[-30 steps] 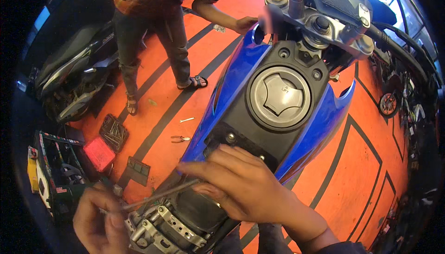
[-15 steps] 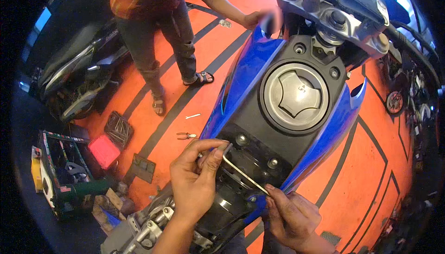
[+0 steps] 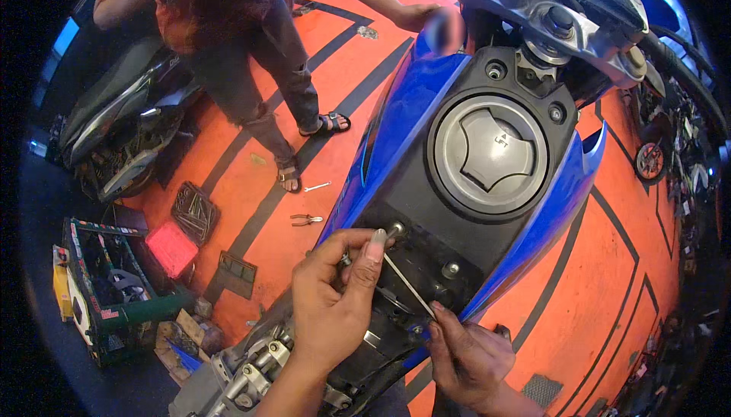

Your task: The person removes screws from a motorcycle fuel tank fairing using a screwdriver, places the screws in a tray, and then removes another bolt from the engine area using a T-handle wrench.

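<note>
A motorcycle's blue and black fuel tank [image 3: 525,238] with a round silver cap [image 3: 487,154] lies before me. Between both my hands runs a thin, L-shaped hex key [image 3: 410,284]. My left hand [image 3: 331,306] pinches its bent end between thumb and forefinger, right beside the left bolt [image 3: 397,230] at the tank's near end. Those fingers hide whether the key sits in the bolt head. A small metal piece shows among the curled fingers of that hand. Lower right, my right hand [image 3: 472,360] grips the long end. The right bolt [image 3: 451,269] is untouched.
Another person [image 3: 266,59] stands far left, one hand at the tank's far end. On the orange floor lie pliers [image 3: 307,220], a spanner [image 3: 318,186], a pink-red tray [image 3: 172,249] and a tool case [image 3: 195,212]. A green toolbox [image 3: 141,318] stands left, near a parked scooter [image 3: 126,116].
My left hand has moved slightly right and up with the key's bent end, closer to the left bolt. My right hand has shifted slightly left. The other person has leaned and moved a foot.
</note>
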`<action>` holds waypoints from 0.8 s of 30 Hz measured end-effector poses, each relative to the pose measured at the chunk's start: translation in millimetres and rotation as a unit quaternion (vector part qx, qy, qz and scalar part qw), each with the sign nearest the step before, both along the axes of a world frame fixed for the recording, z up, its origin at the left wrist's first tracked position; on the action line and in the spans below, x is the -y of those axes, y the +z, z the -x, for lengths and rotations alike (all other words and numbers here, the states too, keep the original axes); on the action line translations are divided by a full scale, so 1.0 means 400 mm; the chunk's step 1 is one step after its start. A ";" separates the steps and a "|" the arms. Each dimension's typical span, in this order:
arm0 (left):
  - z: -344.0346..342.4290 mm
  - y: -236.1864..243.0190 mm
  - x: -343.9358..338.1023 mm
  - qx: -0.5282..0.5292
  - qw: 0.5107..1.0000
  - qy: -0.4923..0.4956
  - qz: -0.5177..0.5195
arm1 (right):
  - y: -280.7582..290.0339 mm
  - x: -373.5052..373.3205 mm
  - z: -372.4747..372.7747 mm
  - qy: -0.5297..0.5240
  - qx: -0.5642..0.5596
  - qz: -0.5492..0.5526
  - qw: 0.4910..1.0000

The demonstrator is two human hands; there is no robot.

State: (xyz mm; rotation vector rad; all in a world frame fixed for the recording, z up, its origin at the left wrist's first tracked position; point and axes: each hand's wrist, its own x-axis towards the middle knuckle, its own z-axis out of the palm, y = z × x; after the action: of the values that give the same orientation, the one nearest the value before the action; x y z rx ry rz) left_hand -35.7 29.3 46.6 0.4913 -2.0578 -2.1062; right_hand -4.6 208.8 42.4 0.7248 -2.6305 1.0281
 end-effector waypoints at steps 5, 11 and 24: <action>0.003 0.001 -0.003 -0.006 1.000 0.003 0.017 | -0.049 0.019 -0.015 -0.001 0.005 0.078 0.997; 0.003 0.010 0.004 0.017 1.000 -0.004 0.017 | -0.045 0.039 -0.021 -0.008 0.025 0.110 0.994; 0.006 0.022 0.014 0.053 0.992 -0.049 0.099 | -0.019 0.080 -0.055 -0.049 0.265 0.160 0.950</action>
State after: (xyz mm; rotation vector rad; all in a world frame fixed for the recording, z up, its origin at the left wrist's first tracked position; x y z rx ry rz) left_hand -37.9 23.9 55.5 0.4933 -2.3652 -1.9363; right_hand 17.4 176.7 34.9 0.2622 -2.7606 1.7690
